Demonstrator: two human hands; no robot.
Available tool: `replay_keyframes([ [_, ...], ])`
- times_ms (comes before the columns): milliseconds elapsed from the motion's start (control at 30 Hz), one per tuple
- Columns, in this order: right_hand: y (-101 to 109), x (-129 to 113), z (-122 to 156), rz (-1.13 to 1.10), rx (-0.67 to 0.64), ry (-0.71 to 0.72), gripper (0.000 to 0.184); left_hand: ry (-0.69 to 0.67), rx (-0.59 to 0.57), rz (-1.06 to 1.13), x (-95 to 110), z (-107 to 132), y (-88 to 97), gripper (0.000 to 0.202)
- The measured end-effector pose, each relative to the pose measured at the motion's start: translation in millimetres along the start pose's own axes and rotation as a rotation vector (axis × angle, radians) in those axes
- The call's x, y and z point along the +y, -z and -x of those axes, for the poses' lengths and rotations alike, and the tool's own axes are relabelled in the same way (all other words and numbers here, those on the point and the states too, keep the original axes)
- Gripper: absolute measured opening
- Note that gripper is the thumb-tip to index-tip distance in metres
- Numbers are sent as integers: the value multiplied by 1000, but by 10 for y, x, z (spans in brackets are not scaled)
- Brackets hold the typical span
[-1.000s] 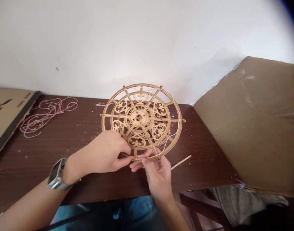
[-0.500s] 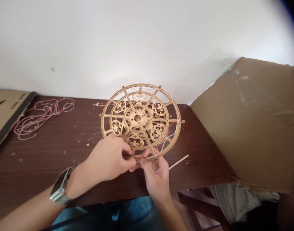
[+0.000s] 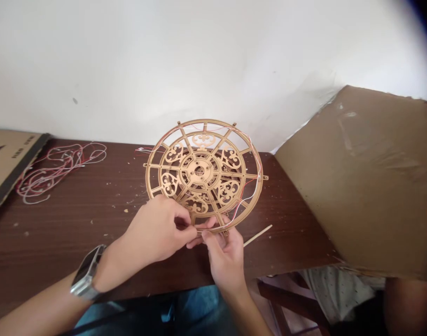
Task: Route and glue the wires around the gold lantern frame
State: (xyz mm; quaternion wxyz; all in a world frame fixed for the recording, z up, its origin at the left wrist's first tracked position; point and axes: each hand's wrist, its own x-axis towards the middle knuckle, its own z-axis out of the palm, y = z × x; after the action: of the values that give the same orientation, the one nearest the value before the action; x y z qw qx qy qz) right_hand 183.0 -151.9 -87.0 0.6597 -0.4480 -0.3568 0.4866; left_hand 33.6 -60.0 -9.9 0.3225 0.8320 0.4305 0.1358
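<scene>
Held wheel (image 3: pixel 199 178) by near rim, tilted over table (image 3: pixel 76 224)

Saw the left hand (image 3: pixel 157 231) closed in at the near rim, with thumb and finger brought together, but with the fingertips mostly hidden; could not tell rim from wire (image 3: pixel 259 169) in its grip. Had the right hand (image 3: pixel 227 261) just beside, grasping the rim, with thumb on the near edge and fingers passing under, partly lost behind the wheel. Glimpsed more parts through the fretwork, too overlapped to sort out. Could not tell resting from hovering at the wheel's underside. Lost one end of the stick (image 3: pixel 258 235) behind the right hand.

Followed red and white wire along the right rim and out in a loose end past the left side. Noted a tangle of similar leads (image 3: pixel 61 172) far left, just beside a printed box (image 3: pixel 10 158) cut off by the view. Met a tall brown board (image 3: pixel 374 186) on the right, also cut off, and the wall (image 3: pixel 164 60) behind. Made out cloth (image 3: pixel 334 294) and a wooden frame (image 3: pixel 293 301) below, with a blurred brown shape at the lower right.

Found a crumb-strewn stretch of table between leads and wheel, and a narrower one between wheel and board. Saw the near edge of the table running just below both hands.
</scene>
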Motion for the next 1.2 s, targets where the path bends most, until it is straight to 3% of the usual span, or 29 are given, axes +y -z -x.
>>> replay_keyframes([
  [167, 4, 3, 11, -42, -28, -23, 35, -153, -141, 47, -92, -9, 136, 23],
  [300, -6, 7, 13, -58, -21, -24, 36, -211, -144, 67, -123, -6, 220, 25],
  [867, -27, -39, 15, -16, -20, -10, 34, -133, -83, 152, -68, -27, 97, 21],
  [1200, -31, -2, -22, 0, 73, 9, 29, -44, -9, 85, 15, 3, -12, 23],
])
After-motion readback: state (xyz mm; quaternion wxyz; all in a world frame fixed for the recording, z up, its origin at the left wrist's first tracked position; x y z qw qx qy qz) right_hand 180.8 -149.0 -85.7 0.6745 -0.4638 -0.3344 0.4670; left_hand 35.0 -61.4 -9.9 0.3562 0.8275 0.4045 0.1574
